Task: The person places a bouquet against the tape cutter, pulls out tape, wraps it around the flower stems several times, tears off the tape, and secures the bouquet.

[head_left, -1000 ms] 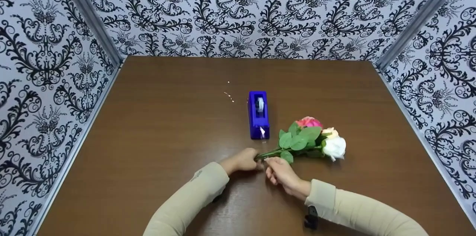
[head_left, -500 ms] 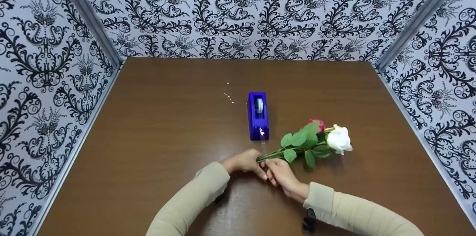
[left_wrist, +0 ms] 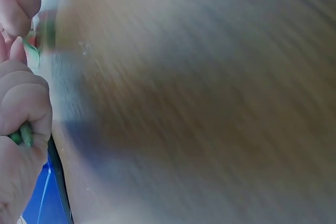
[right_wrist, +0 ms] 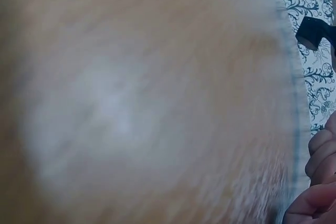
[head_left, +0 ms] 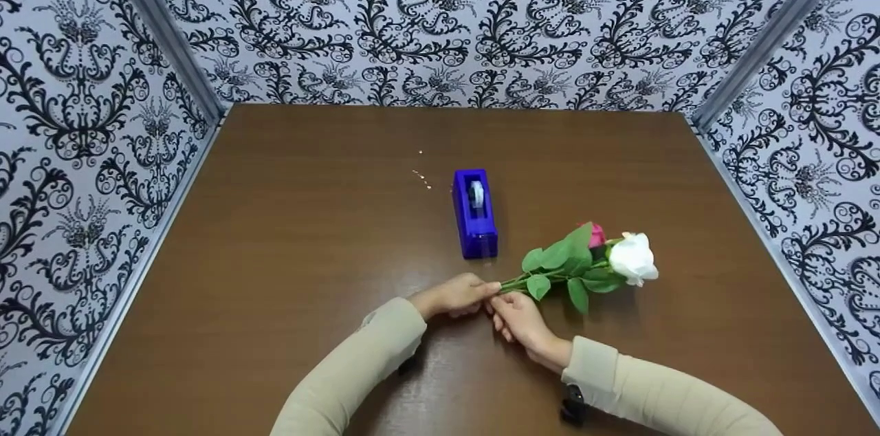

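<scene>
A bunch of roses lies slantwise across the front right of the table in the head view, with a white rose [head_left: 633, 258], a pink rose [head_left: 595, 235] and green leaves. My left hand [head_left: 462, 294] grips the stems [head_left: 517, 282], thumb along them; cut stem ends [left_wrist: 26, 134] poke out of its curled fingers in the left wrist view. Right beside that thumb, my right hand [head_left: 524, 323] pinches at the stems with curled fingers. What lies between its fingertips is hidden. Just beyond the hands stands a blue tape dispenser [head_left: 476, 226], a clear tape end at its front.
The brown wooden table [head_left: 309, 216] carries a few small white flecks [head_left: 421, 178] left of the dispenser. Patterned wall panels [head_left: 440, 23] enclose it at the back and both sides. A black device [head_left: 572, 403] hangs beneath the right sleeve.
The roses have rolled and shifted slightly right, and the peach bloom is now mostly hidden. My left thumb spread, then came down on the stems. The dispenser has turned slightly.
</scene>
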Demonstrator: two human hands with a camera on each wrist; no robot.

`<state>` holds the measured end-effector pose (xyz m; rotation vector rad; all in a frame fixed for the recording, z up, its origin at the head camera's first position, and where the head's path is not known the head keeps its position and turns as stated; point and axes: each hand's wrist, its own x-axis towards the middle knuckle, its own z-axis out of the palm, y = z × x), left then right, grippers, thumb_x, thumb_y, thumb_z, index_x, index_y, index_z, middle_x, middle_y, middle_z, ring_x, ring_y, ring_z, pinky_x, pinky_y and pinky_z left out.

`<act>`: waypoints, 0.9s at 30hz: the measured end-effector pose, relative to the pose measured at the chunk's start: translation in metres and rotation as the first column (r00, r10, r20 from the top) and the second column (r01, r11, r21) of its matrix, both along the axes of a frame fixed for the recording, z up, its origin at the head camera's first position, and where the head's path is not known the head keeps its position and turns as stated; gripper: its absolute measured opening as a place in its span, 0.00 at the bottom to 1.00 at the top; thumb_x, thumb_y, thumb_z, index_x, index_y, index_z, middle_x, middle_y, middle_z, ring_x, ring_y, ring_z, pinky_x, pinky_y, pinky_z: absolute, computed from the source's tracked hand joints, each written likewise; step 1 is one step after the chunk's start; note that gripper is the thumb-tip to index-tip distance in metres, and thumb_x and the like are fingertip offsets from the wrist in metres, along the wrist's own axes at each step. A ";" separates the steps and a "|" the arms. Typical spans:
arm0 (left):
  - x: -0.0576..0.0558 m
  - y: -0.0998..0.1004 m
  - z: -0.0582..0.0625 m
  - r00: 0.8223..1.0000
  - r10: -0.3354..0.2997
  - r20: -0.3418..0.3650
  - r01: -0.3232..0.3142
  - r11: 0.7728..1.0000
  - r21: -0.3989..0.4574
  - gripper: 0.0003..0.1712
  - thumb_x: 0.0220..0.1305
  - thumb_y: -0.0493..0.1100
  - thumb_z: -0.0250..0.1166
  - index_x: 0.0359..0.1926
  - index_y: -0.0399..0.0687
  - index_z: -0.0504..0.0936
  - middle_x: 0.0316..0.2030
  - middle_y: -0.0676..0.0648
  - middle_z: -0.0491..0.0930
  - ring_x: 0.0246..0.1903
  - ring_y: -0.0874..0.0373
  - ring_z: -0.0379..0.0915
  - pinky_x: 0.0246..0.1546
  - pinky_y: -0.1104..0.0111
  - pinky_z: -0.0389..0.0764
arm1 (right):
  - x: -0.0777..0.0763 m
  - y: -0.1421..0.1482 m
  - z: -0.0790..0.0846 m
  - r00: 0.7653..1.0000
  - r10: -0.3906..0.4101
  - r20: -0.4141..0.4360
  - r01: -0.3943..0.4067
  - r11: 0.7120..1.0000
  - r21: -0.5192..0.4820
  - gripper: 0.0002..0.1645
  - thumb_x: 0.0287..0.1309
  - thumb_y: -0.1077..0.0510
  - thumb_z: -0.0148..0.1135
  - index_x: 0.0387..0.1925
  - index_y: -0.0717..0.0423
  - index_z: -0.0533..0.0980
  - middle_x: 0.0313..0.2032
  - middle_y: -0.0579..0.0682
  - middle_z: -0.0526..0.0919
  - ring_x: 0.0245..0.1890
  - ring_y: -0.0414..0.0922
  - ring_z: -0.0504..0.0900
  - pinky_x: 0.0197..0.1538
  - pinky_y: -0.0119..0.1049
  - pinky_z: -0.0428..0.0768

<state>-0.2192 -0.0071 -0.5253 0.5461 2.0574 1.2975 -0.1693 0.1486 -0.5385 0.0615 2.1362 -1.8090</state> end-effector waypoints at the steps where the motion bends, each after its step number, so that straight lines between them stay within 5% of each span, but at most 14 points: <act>1: 0.000 0.000 0.000 1.000 -0.002 -0.004 0.003 1.000 0.006 0.27 0.70 0.51 0.46 0.25 0.32 0.77 0.05 0.57 0.55 0.05 0.67 0.49 0.06 0.75 0.52 | 0.000 0.000 0.001 1.000 0.006 -0.012 -0.006 1.000 -0.002 0.12 0.64 0.60 0.48 0.30 0.66 0.70 0.12 0.43 0.70 0.07 0.32 0.63 0.13 0.23 0.63; 10: 0.001 0.002 0.003 1.000 -0.010 -0.002 0.011 0.999 0.046 0.24 0.70 0.50 0.46 0.27 0.35 0.76 0.05 0.57 0.53 0.05 0.67 0.47 0.06 0.75 0.51 | -0.001 0.000 0.005 0.998 -0.050 -0.027 0.049 0.998 -0.043 0.05 0.61 0.65 0.51 0.31 0.65 0.69 0.13 0.43 0.72 0.08 0.32 0.65 0.15 0.23 0.65; 18: 0.004 0.007 -0.002 0.999 0.032 -0.012 -0.031 0.999 0.030 0.19 0.69 0.48 0.49 0.23 0.44 0.72 0.06 0.56 0.55 0.06 0.67 0.49 0.07 0.75 0.53 | -0.004 -0.004 0.003 0.985 -0.155 0.072 0.164 0.977 -0.137 0.04 0.59 0.65 0.48 0.31 0.63 0.69 0.13 0.43 0.72 0.07 0.33 0.65 0.14 0.24 0.65; 23: 0.006 0.009 -0.007 0.990 0.095 -0.107 -0.090 0.995 0.050 0.18 0.68 0.47 0.51 0.24 0.43 0.72 0.09 0.56 0.59 0.08 0.66 0.53 0.10 0.76 0.56 | -0.008 -0.001 0.006 0.974 -0.168 0.153 0.199 0.956 -0.214 0.04 0.60 0.65 0.46 0.32 0.60 0.69 0.15 0.44 0.73 0.09 0.34 0.67 0.16 0.25 0.66; 27: 0.008 0.009 -0.008 0.965 0.163 -0.205 -0.156 0.986 0.050 0.16 0.66 0.47 0.54 0.25 0.41 0.72 0.12 0.55 0.62 0.12 0.66 0.57 0.15 0.76 0.59 | -0.013 0.001 0.014 0.966 -0.182 0.183 0.232 0.924 -0.304 0.08 0.55 0.66 0.41 0.34 0.60 0.68 0.15 0.44 0.71 0.10 0.35 0.64 0.19 0.27 0.62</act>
